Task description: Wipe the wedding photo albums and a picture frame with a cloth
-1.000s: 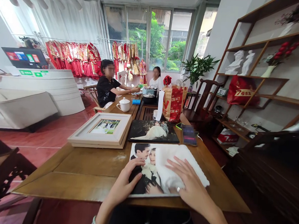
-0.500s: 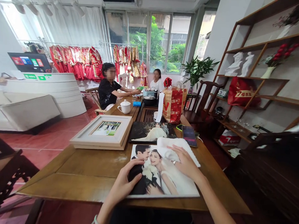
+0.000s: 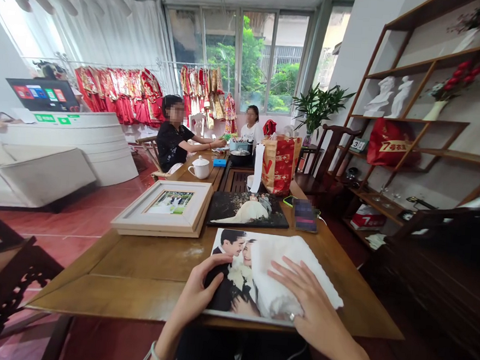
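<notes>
A wedding photo panel (image 3: pixel 238 287) lies flat at the table's near edge, showing a couple with white flowers. My left hand (image 3: pixel 202 287) rests on its left side, fingers apart and thumb spread. Across the panel's right half lies a white cloth (image 3: pixel 267 258), covering much of the printed bride and overhanging the right edge. My right hand (image 3: pixel 309 297) presses on this cloth with its fingers stretched out; a ring shows on one finger. The cloth is bunched beside that hand's thumb side. Behind the panel sits a darker photo panel (image 3: pixel 248 211) with a white gown.
Stacked wooden picture frames (image 3: pixel 158 230) lie at the left. Farther back stand a lidded white mug (image 3: pixel 199 168), a red-and-tan paper bag (image 3: pixel 280 166) and a phone (image 3: pixel 305 217). Two people sit at the table's far end. A wooden shelf (image 3: pixel 416 124) rises at the right.
My right hand and the white cloth have moved down and to the right over the panel, covering more of the bride. My left hand has stayed nearly in place.
</notes>
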Demonstrator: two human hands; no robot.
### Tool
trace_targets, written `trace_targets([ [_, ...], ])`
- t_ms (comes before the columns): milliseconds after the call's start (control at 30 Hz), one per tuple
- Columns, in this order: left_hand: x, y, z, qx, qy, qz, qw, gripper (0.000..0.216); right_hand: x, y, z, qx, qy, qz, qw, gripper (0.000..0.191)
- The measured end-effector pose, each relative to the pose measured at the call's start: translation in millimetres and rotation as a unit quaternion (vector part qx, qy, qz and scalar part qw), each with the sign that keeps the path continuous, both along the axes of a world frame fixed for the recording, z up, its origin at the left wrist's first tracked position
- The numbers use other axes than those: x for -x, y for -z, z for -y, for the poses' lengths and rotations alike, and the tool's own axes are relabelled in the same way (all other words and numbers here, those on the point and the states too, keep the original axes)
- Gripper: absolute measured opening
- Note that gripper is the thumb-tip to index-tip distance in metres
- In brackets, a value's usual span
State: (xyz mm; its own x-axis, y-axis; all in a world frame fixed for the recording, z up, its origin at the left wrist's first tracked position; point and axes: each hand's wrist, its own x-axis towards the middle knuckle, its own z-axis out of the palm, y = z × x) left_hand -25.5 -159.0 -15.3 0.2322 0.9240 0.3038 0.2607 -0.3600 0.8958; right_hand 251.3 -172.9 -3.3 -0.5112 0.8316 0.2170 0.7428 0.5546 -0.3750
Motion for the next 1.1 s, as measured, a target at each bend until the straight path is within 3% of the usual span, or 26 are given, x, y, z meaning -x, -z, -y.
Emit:
trace_targets([
  [167,-0.2,0.7,0.3,0.007,-0.005,0.001,1.0,0.029,-3.4,-2.8,2.1,0.013,-0.003,0.001,1.0,0.09],
  [433,2.1,3.7,-0.5,-0.005,0.003,0.002,1.0,0.021,11.1,-9.9,-80.1,-0.003,0.083,0.001,0.997,0.068],
  [533,1.7,4.0,-0.5,-0.005,-0.002,0.005,1.0,0.019,20.3,-11.6,-92.4,-0.008,0.102,0.004,0.995,0.068],
  [633,1.4,4.6,-0.9,-0.008,-0.011,0.002,1.0,0.018,27.3,-8.8,-75.5,-0.009,0.088,0.013,0.996,0.073],
  [900,1.6,8.1,-3.4,-0.009,-0.016,0.004,1.0,0.021,16.4,21.4,33.9,-0.105,0.046,0.042,0.992,0.097],
  [1000,1.6,6.4,-2.8,-0.008,-0.013,0.001,1.0,0.024,10.8,28.6,45.7,-0.125,0.03,0.049,0.991,0.099],
  [1100,1.5,4.1,-1.9,-0.01,-0.012,-0.008,1.0,0.026,9.7,27.4,34.7,-0.128,0.042,0.053,0.989,0.097],
])
